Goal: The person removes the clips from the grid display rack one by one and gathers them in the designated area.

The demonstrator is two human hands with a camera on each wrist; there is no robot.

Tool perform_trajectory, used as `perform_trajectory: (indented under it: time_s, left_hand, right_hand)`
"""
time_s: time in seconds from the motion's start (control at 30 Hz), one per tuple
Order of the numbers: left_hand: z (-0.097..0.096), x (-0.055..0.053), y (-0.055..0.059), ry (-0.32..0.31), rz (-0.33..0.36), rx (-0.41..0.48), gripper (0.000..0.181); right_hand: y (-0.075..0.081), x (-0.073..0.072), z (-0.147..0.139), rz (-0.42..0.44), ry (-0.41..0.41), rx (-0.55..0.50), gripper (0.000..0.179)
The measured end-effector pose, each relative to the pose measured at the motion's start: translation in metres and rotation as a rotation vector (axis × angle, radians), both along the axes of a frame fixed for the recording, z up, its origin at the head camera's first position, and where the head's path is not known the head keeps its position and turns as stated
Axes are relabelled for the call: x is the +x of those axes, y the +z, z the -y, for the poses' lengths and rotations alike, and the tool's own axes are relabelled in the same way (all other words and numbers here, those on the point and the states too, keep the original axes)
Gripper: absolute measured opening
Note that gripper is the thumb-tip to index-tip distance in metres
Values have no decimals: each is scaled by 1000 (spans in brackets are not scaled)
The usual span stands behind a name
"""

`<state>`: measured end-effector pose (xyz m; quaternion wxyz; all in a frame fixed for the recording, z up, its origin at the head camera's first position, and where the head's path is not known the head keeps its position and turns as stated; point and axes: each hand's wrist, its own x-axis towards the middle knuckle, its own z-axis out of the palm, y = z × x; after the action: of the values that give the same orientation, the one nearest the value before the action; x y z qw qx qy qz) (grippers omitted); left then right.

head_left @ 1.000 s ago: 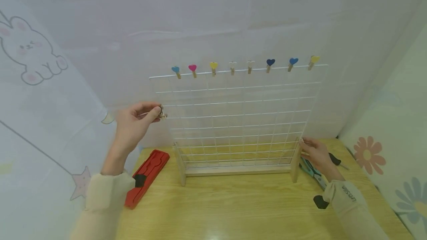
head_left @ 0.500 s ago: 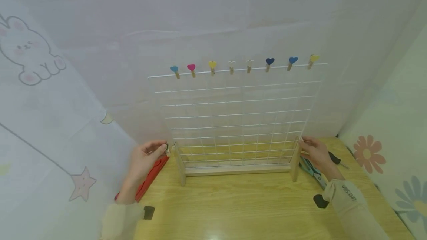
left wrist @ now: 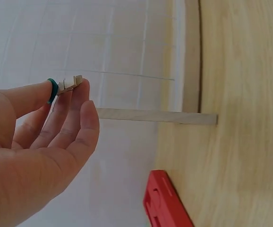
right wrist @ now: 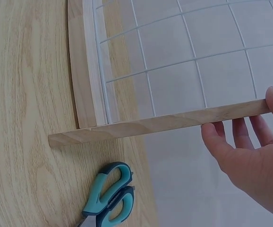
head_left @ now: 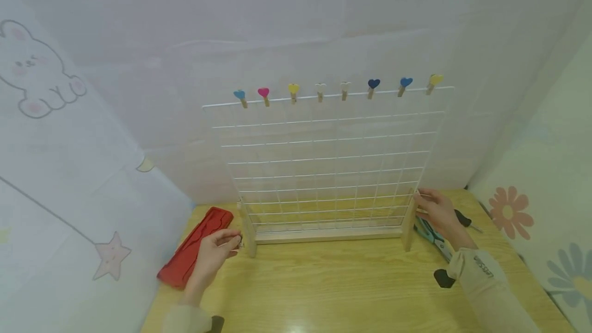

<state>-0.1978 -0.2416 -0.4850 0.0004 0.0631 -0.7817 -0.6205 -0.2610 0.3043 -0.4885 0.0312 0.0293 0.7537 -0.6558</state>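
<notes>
A white wire grid (head_left: 329, 158) stands upright in a wooden frame, and several small heart-topped clothespins line its top wire, among them a pink clothespin (head_left: 263, 93) and a dark blue clothespin (head_left: 373, 84). My left hand (head_left: 214, 253) is low beside the frame's left post (head_left: 250, 235), apart from the grid. Between thumb and fingertips it pinches a small wooden clothespin (left wrist: 70, 84) with a dark green top. On the other side my right hand (head_left: 439, 214) grips the upper part of the right wooden post (right wrist: 160, 124), thumb on one side and fingers on the other.
A red tray with shaped hollows (head_left: 209, 220) lies on the wooden table (head_left: 314, 281) behind my left hand. Teal-handled scissors (right wrist: 109, 194) and a black-handled tool (head_left: 463, 219) lie to the right. White printed sheets (head_left: 296, 19) surround the table.
My left hand has come down from beside the grid's upper left edge to the foot of the left post, still pinching the clothespin. The right hand stays on its post.
</notes>
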Motion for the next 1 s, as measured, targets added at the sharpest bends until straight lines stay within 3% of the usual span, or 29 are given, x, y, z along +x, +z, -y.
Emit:
perform_trajectory:
  time_s: [0.23, 0.5, 0.73, 1.0]
  left_hand:
    - [1, 4, -45, 28, 97, 3, 25]
    - [2, 4, -90, 3, 119, -23, 30]
    - [-1, 1, -112, 8, 133, -87, 28]
    - [-5, -1, -123, 14, 132, -171, 28]
  right_hand:
    - [0, -1, 0, -2, -8, -24, 71]
    - [-3, -1, 0, -10, -16, -16, 70]
    - [-3, -2, -1, -9, -16, -21, 69]
    - [-1, 0, 1, 4, -25, -17, 69]
